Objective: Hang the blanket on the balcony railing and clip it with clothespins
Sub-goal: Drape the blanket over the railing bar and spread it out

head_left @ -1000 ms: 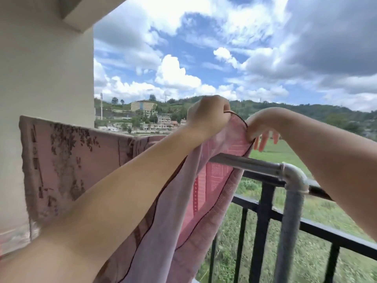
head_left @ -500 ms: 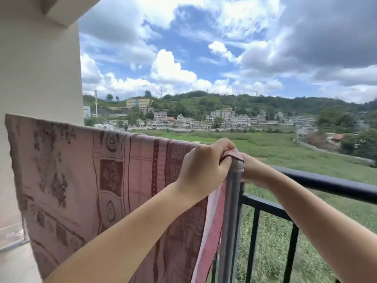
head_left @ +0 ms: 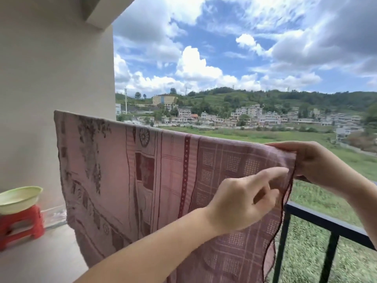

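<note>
The left hand (head_left: 246, 201) pinches the blanket (head_left: 163, 180) near its right edge, the cloth draped flat along the balcony from the wall. Just right, the right hand (head_left: 312, 162) grips the top corner above the black railing (head_left: 318, 219).

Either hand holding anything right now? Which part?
Both hold the pink blanket at its right end: right hand grips the top corner, left hand pinches the side edge just below. No clothespin visible.
</note>
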A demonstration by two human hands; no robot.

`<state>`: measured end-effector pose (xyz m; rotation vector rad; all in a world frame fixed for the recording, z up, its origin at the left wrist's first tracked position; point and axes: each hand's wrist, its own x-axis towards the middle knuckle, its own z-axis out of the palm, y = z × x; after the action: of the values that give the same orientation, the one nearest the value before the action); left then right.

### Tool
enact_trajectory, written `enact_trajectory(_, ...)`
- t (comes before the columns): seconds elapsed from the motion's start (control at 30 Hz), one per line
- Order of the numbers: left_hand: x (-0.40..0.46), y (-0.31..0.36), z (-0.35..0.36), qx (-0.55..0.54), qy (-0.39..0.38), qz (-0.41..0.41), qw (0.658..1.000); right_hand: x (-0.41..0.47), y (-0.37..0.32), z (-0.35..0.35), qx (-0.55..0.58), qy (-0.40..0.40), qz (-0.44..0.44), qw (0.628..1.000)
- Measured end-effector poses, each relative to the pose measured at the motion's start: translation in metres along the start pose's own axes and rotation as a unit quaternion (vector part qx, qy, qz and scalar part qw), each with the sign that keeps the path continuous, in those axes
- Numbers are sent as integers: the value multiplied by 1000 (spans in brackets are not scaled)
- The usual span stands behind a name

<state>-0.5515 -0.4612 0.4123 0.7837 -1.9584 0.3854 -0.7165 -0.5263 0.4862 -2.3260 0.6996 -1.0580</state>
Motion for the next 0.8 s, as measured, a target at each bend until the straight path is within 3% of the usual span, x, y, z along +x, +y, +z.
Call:
enact_trajectory(0.07,-3,-23,-20,-20,109,-69,991,-7,2,-6,42,-9,-8,999)
enact_trajectory(0.13,2,-54,-44,35,173,-134,975,-10,-2,-13,7,-26,-6,1000)
enact_trajectory(0.2,9,-94,-67,104,133,-216,962,-6,-12,-15,-82,-37,-24,996)
enact_trajectory(0.3,13,-141,-97,186,-39,-304,933,3,-33,-11,-149,-125,-3,981)
enact_trajectory(0.4,15,-158,-111,196,-101,-289,932,16,-66,-4,-189,-217,35,957)
enact_trajectory(0.5,14,-171,-120,193,-126,-244,942,39,-89,18,-223,-170,45,959)
enact_trajectory(0.63,9,-195,-129,194,-129,-206,950,65,-83,60,-383,-212,71,896)
enact_trajectory(0.8,-13,-242,-167,192,-125,-203,952,85,-71,82,-468,-161,157,855)
